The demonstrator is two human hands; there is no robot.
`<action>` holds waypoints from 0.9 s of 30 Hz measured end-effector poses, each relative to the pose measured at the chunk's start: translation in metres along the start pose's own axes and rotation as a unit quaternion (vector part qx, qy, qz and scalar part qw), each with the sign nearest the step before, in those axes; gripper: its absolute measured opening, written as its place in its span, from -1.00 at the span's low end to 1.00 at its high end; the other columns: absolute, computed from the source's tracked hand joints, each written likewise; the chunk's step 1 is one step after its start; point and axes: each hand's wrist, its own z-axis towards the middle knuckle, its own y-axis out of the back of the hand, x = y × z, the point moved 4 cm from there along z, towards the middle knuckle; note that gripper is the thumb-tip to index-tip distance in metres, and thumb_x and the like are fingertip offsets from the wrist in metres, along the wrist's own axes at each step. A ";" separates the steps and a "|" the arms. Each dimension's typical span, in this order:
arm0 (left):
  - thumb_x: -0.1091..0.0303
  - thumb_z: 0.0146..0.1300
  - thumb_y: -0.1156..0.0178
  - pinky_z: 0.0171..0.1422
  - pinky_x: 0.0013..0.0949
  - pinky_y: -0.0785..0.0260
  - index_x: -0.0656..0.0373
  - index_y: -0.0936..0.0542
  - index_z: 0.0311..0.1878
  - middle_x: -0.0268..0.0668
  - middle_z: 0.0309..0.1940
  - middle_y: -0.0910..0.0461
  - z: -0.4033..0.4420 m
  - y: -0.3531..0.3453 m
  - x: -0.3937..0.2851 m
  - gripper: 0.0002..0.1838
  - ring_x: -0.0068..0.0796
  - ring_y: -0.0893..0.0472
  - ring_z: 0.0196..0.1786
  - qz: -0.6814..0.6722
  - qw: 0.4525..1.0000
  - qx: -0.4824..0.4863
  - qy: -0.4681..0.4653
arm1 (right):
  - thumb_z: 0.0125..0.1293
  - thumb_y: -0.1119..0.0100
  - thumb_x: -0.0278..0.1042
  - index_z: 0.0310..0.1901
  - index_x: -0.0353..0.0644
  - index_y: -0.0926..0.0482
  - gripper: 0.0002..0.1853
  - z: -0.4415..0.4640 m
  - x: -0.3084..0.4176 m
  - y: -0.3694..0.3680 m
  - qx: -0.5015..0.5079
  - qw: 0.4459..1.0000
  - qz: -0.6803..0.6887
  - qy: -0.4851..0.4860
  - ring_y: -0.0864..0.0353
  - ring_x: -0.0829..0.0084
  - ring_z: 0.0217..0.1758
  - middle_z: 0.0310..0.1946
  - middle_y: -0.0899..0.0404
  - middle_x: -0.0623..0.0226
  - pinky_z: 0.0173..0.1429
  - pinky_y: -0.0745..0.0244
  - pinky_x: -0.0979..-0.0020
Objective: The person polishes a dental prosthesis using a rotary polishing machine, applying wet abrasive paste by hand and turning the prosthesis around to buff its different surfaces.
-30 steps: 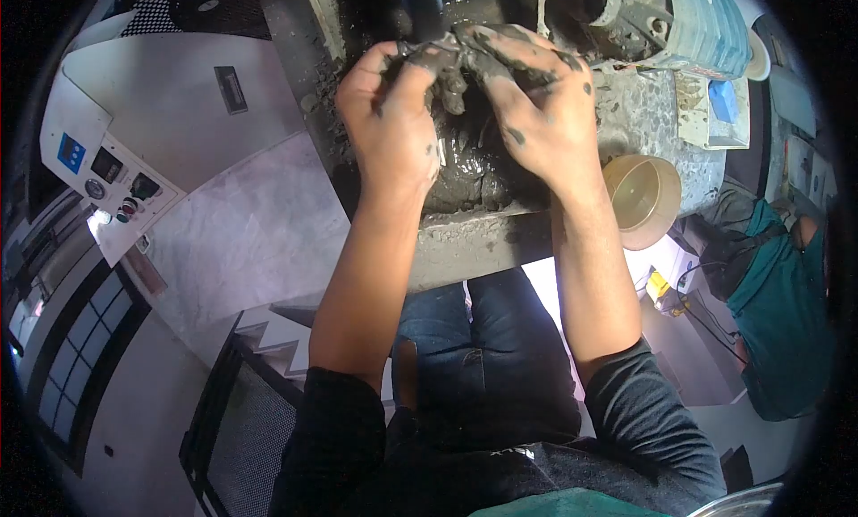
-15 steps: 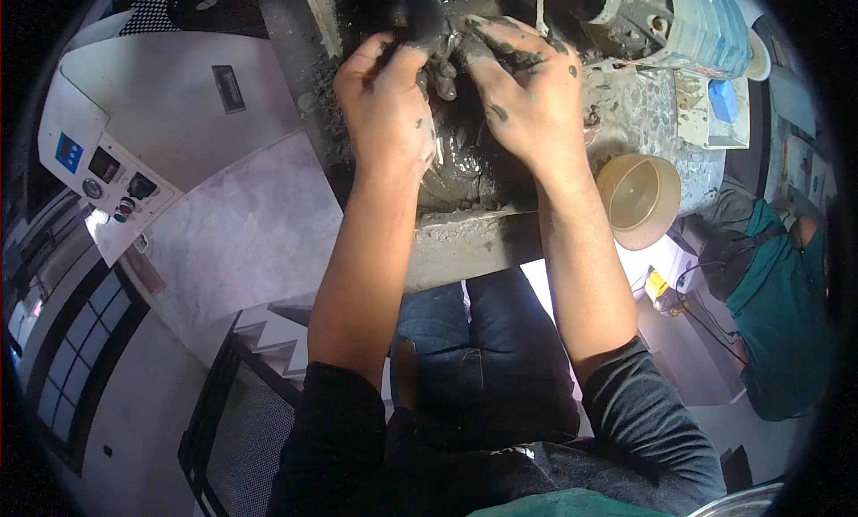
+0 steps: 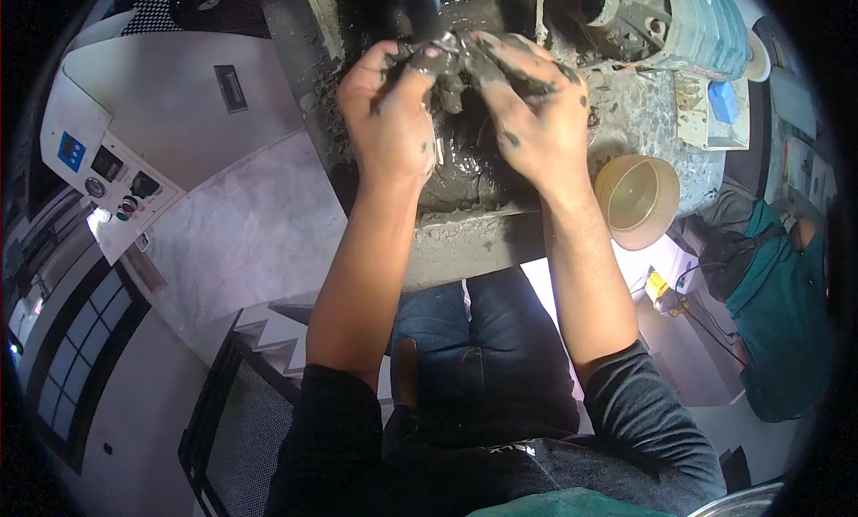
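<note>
Okay so, left hand (image 3: 389, 119) has thumb and fingers pinched on a small muddy piece (image 3: 447, 43), held right by the dark shaft (image 3: 417, 12) and above the wet trough (image 3: 465, 193), presumably so drips land there. Right hand (image 3: 543, 110) grips it from the other side, likely steadying it; sludge hides the exact fingertip contact. Bowl's (image 3: 636, 204) near that wrist, probably for easy reach.

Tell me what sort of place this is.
Probably a workshop, though I can't tell which trade: there's a control panel with a gauge and buttons, a dirty blue machine that looks like a motor, and wet grey mud by the hands.
</note>
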 end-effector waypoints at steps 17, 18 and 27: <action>0.62 0.08 -0.25 -0.28 -0.62 -0.36 0.34 -0.59 -0.28 -0.30 -0.41 -0.64 0.002 0.000 -0.001 -0.88 -0.64 -0.57 -0.40 -0.016 1.000 -0.007 0.020 | 0.04 -0.21 -0.50 -0.24 -0.35 -0.67 -0.78 0.006 -0.001 -0.004 -0.007 0.999 -0.026 0.023 -0.71 0.12 -0.21 -0.27 -0.68 0.02 -0.02 -0.56 0.36; 0.64 0.08 -0.24 -0.28 -0.62 -0.37 0.34 -0.59 -0.28 -0.28 -0.40 -0.64 0.007 0.001 0.001 -0.88 -0.63 -0.58 -0.39 -0.034 0.999 -0.020 0.015 | 0.04 -0.21 -0.50 -0.24 -0.35 -0.67 -0.78 0.008 0.000 -0.005 -0.008 0.999 -0.025 0.022 -0.71 0.12 -0.21 -0.27 -0.68 0.02 -0.02 -0.56 0.36; 0.62 0.08 -0.20 -0.39 -0.59 -0.34 0.33 -0.61 -0.30 -0.30 -0.44 -0.63 0.001 -0.006 -0.001 -0.90 -0.63 -0.54 -0.49 -0.050 0.999 -0.004 -0.013 | 0.04 -0.22 -0.52 -0.22 -0.35 -0.68 -0.77 0.000 -0.003 0.000 0.001 0.999 0.037 -0.007 -0.73 0.24 -0.22 -0.25 -0.70 0.08 -0.06 -0.56 0.42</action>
